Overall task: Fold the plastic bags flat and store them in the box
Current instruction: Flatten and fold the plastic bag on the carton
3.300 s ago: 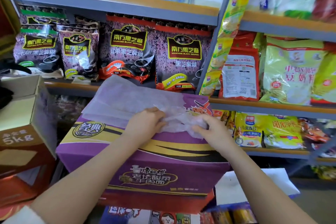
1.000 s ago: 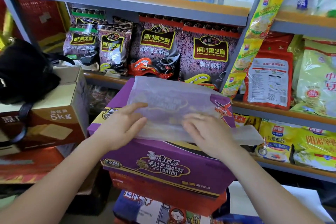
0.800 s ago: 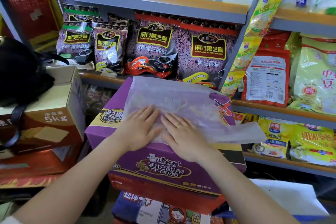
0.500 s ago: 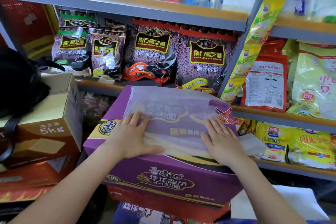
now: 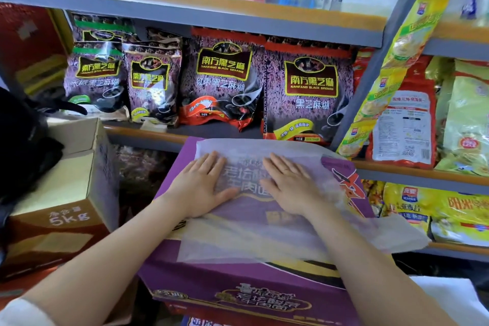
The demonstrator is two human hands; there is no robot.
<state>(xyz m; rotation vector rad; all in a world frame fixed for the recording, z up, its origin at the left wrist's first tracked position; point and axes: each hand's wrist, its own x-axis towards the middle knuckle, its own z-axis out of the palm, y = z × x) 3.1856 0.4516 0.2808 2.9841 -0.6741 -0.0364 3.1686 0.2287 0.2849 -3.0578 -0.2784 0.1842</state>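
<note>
Both hands lie wide open and flat, the left hand point(image 5: 201, 188) beside the right hand point(image 5: 291, 188), pressing the thin plastic bag point(image 5: 251, 233) under them onto the purple box point(image 5: 238, 288), probably to squash it smooth for folding.

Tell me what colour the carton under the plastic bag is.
Purple carton with yellow-gold bands and lettering, seen in the head view.
</note>
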